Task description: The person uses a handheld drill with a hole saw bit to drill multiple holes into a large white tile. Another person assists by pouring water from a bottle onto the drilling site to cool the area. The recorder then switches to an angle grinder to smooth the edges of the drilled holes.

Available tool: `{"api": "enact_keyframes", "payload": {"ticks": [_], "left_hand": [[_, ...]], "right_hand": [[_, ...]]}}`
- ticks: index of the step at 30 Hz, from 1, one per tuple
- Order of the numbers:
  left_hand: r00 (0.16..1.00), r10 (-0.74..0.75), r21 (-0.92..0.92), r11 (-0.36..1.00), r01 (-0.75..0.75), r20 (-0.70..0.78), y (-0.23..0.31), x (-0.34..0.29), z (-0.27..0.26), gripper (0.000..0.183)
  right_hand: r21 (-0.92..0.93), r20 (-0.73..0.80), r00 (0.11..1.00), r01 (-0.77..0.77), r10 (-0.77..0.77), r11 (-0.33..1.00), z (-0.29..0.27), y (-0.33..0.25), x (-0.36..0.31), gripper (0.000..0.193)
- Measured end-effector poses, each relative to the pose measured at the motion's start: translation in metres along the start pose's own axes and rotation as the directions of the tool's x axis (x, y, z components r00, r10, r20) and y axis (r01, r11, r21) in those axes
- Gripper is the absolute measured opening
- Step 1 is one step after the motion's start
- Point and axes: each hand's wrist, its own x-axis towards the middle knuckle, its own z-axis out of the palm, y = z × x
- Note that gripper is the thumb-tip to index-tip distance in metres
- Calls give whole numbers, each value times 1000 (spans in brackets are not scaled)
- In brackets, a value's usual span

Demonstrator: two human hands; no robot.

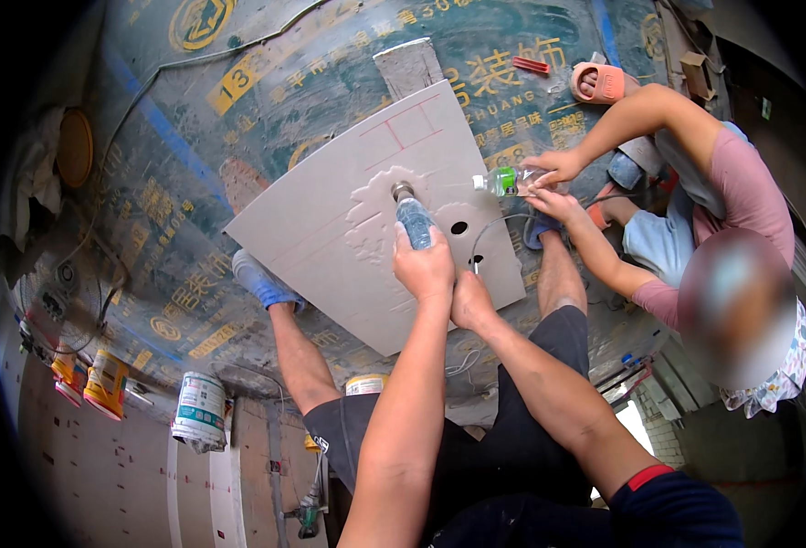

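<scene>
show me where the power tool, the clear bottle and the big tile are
power tool (414, 222): head view, on its blue-grey body
clear bottle (506, 181): head view, on its green label
big tile (352, 294): head view, on its bare face below the wet patch

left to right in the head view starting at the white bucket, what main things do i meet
White bucket → wearer's left foot → power tool → bottle → pink sleeve.

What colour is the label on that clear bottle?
Green: the bottle label shows best in the head view, the only one here.
</scene>
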Motion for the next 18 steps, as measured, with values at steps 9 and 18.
{"api": "enact_keyframes", "payload": {"ticks": [9,18], "left_hand": [[999,38,-97,994,-40,-16,-22,6,-3,67],[1000,-18,-152,988,16,-10,-27,16,-7,62]], "right_hand": [[-32,4,998,-69,70,997,7,-7,-1,33],[-115,26,993,-114,117,987,-3,-35,-6,31]]}}
